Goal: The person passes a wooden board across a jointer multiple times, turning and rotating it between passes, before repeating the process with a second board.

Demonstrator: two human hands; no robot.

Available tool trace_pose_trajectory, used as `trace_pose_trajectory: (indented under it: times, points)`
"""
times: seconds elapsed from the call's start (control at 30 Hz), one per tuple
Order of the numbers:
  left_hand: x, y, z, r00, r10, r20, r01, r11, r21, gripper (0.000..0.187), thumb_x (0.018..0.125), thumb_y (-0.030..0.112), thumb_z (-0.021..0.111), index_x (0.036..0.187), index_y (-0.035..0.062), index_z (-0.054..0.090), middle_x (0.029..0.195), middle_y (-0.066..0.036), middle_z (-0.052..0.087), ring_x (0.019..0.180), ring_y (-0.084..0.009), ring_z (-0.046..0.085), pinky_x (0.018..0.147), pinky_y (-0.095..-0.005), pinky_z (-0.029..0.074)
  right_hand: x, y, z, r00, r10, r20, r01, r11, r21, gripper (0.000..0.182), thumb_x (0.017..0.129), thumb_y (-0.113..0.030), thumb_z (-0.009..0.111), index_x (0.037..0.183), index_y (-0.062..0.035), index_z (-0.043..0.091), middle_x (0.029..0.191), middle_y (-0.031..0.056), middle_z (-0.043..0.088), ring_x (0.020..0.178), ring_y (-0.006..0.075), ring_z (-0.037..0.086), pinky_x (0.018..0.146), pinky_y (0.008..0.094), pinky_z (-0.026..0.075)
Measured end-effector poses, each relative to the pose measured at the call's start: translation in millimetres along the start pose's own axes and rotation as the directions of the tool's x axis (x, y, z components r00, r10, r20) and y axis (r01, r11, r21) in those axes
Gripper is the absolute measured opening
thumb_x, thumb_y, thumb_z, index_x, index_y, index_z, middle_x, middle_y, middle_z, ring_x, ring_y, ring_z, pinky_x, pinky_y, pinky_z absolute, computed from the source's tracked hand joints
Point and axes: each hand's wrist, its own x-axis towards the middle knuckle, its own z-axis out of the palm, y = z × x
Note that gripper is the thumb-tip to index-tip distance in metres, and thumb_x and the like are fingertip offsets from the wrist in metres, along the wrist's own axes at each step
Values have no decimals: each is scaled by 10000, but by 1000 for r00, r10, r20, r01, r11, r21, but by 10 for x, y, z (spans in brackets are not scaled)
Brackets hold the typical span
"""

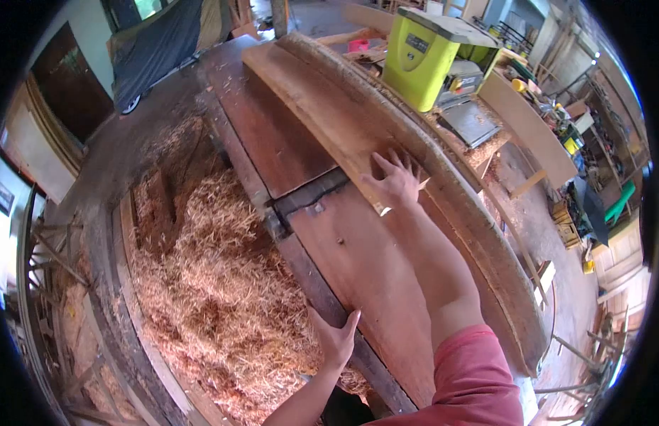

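Head view shows the board mostly beyond the dark slot, only its near end remaining this side, my right hand spread flat on it, my left hand open at the bed edge, neither gripping.

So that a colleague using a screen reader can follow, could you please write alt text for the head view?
A person's right hand lies spread on a wooden board over a long machine bed; the left hand rests at the bed's edge, beside heaped wood shavings. A lime-green machine stands beyond, upper right.
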Motion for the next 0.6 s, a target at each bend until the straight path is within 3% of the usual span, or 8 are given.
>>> trace_pose_trajectory:
  times: [0.3, 0.4, 0.5, 0.6]
  points:
    - [10, 241, -57, 997, 44, 69, -42, 999, -27, 1119, 896, 198, 830, 1601, -88, 9, 1616, -294, 222, 1468, -343, 332, 1234, -454, 279, 211, -130, 64, 1000, 12, 23, -11, 1000, -17, 769, 810, -686, 666, 1497, -359, 554, 1664, 81, 372, 1572, 355, 224, 1287, 580, 95]
    - [-23, 60, -53, 999, -17, 35, 13, 995, 101, 1114, 898, 181, 823, 1604, -78, 1, 1609, -292, 228, 1460, -343, 339, 1229, -456, 287, 291, -132, 122, 1000, -3, 8, 4, 1000, -28, 769, 808, -690, 662, 1494, -359, 556, 1661, 89, 376, 1571, 365, 225, 1280, 603, 100]
    - [-35, 82, -62, 997, -31, 66, 34, 999, -36, 1134, 889, 185, 831, 1603, -78, -10, 1611, -296, 215, 1467, -342, 325, 1224, -457, 295, 350, -161, 150, 1000, 18, 25, -18, 1000, -8, 762, 808, -688, 661, 1488, -359, 562, 1654, 96, 385, 1569, 365, 231, 1276, 609, 105]
    - [-38, 180, -61, 995, -75, 62, 76, 997, -20, 1149, 878, 191, 841, 1606, -76, -6, 1621, -303, 191, 1481, -351, 302, 1230, -459, 283, 399, -198, 158, 1000, 17, 26, -17, 1000, -3, 763, 811, -692, 656, 1493, -364, 556, 1656, 96, 383, 1572, 367, 223, 1277, 605, 100]
